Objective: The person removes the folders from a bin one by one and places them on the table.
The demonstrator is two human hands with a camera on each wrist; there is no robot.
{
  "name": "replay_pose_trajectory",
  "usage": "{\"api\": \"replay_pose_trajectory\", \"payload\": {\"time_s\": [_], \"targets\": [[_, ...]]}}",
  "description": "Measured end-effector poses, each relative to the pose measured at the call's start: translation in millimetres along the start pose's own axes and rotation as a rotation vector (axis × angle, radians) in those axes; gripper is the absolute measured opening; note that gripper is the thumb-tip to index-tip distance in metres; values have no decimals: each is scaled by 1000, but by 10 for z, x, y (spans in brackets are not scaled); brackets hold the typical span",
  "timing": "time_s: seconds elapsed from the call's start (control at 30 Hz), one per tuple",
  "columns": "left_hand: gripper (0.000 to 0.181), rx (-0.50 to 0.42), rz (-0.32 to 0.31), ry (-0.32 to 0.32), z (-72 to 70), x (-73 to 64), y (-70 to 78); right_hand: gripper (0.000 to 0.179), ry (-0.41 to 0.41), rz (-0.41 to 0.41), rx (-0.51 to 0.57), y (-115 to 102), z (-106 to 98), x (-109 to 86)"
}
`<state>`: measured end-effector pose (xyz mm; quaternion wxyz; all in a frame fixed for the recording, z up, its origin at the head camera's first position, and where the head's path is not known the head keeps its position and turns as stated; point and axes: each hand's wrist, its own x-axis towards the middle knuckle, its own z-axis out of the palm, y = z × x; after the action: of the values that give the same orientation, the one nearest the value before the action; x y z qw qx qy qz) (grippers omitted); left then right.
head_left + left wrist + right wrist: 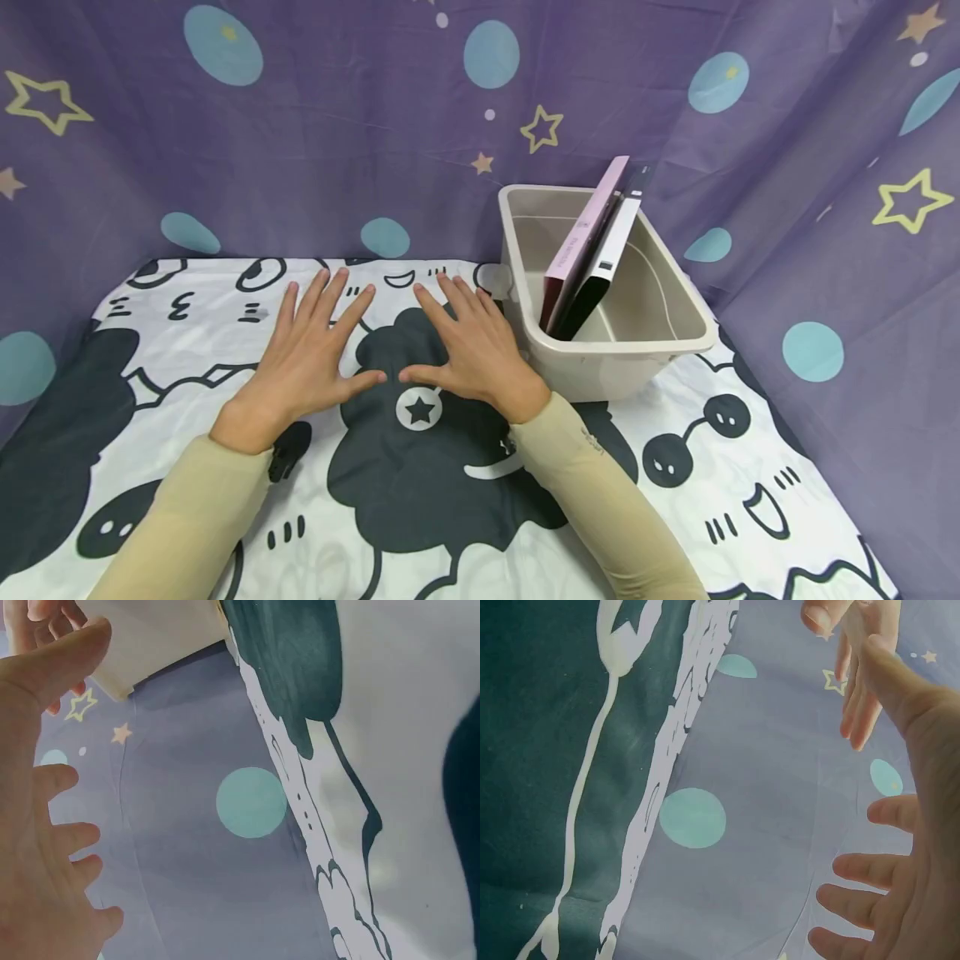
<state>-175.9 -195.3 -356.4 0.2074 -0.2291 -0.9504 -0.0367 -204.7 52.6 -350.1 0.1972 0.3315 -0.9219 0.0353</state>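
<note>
Both hands are held out side by side over a patterned cloth [300,533], fingers spread and nothing in them. In the head view the left hand [303,358] is left of centre, with its thumb pointing toward the other hand's thumb. Just left of a beige plastic bin [600,375], the right hand [480,354] has its palm down and its wrist close to the bin's near corner. Inside the bin, a pink-spined book [585,221] and a white-and-black book [617,233] lean upright together, their tops above the rim.
A purple curtain [337,150] with stars and blue ovals hangs behind and along the sides of the cloth-covered surface. The bin stands at the back right, against the curtain. A small black device [283,458] shows at the left wrist.
</note>
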Motion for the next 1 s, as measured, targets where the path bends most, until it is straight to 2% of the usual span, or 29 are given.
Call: {"api": "replay_pose_trajectory", "payload": {"time_s": [0.23,0.5,1.0], "targets": [[101,-42,59,93,-32,30,31,98,57,-32,25,-4,-44,-28],[82,-92,105,161,-123,32,80,89,144,-58,47,-33,-111,-49],[72,-129,129,244,-204,44,151,72,226,-87,74,-85,-302,-83]]}}
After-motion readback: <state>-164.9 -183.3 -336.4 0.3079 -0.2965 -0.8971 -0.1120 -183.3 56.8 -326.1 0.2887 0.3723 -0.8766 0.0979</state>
